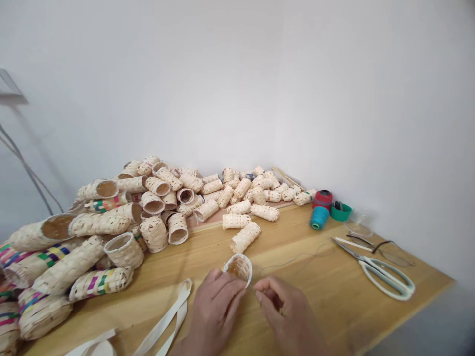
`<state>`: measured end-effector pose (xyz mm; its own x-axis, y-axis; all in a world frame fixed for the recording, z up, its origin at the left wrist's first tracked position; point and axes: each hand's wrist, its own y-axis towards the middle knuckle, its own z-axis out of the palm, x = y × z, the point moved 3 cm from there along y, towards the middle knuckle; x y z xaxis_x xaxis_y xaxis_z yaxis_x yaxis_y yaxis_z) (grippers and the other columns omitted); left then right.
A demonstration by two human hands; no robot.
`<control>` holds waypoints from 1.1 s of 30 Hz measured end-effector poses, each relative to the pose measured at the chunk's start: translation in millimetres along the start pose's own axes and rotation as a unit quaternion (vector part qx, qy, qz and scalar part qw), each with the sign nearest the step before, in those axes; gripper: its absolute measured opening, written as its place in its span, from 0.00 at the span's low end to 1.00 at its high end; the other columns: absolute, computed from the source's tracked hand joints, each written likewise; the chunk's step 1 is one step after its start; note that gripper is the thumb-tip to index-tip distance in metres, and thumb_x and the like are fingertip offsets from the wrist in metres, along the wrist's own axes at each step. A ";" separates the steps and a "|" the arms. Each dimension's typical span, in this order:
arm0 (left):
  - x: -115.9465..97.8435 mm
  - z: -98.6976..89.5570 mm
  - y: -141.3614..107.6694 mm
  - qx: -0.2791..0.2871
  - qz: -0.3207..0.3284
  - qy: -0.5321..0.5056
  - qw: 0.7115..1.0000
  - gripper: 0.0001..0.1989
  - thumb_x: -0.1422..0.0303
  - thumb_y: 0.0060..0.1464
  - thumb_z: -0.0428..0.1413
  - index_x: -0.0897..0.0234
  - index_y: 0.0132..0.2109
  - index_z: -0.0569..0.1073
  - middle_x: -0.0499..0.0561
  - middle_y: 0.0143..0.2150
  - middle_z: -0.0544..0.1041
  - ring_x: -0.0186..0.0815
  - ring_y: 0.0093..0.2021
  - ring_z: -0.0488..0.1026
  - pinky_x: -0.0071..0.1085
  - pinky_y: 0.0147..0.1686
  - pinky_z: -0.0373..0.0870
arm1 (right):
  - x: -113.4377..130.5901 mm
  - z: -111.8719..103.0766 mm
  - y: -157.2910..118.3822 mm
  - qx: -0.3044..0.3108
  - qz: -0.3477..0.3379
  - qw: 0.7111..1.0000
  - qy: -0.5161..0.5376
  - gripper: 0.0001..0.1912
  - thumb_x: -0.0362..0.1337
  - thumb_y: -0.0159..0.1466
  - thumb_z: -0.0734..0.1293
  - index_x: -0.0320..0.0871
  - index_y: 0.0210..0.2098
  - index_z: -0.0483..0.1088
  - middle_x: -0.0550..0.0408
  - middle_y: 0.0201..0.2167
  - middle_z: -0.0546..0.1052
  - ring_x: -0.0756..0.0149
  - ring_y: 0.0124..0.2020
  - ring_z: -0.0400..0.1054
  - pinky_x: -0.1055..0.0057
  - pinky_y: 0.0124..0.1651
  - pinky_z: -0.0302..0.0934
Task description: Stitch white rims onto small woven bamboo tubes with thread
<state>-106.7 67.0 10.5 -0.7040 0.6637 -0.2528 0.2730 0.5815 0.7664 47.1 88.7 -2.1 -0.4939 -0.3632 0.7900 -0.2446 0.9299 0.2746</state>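
Over the worktop (326, 296), my left hand's (215, 309) grip clamps the woven basket (238, 267), likely light and crushable, best held gently near its rim, while my right hand's (285, 309) grip pinches together beside it.

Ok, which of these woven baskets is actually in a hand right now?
The white-rimmed woven basket at the front centre, its mouth open upward: the left hand holds it, while the other baskets sit heaped or loose, untouched.
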 end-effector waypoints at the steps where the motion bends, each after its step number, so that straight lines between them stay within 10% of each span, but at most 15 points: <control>1: 0.3 0.5 -0.3 0.003 -0.001 0.001 1.000 0.09 0.75 0.61 0.50 0.62 0.38 0.74 0.50 0.29 0.77 0.36 0.27 0.67 0.30 0.28 0.63 | -1.2 0.6 0.0 -0.004 0.000 1.000 0.002 0.09 0.36 0.61 0.59 0.45 0.26 0.69 0.59 0.20 0.71 0.67 0.22 0.64 0.72 0.27 0.55; 33: -7.0 1.9 1.5 0.022 0.044 0.053 0.997 0.12 0.75 0.63 0.47 0.64 0.41 0.75 0.52 0.32 0.78 0.34 0.28 0.68 0.29 0.27 0.62 | -13.9 3.0 6.7 0.064 0.021 0.986 0.155 0.13 0.40 0.65 0.61 0.47 0.48 0.67 0.57 0.33 0.75 0.64 0.33 0.70 0.69 0.37 0.62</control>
<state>-100.1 64.1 12.2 -0.7406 0.6612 -0.1197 0.3640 0.5445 0.7557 49.9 99.8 -12.9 -0.2314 -0.2716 0.9342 -0.3431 0.9213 0.1829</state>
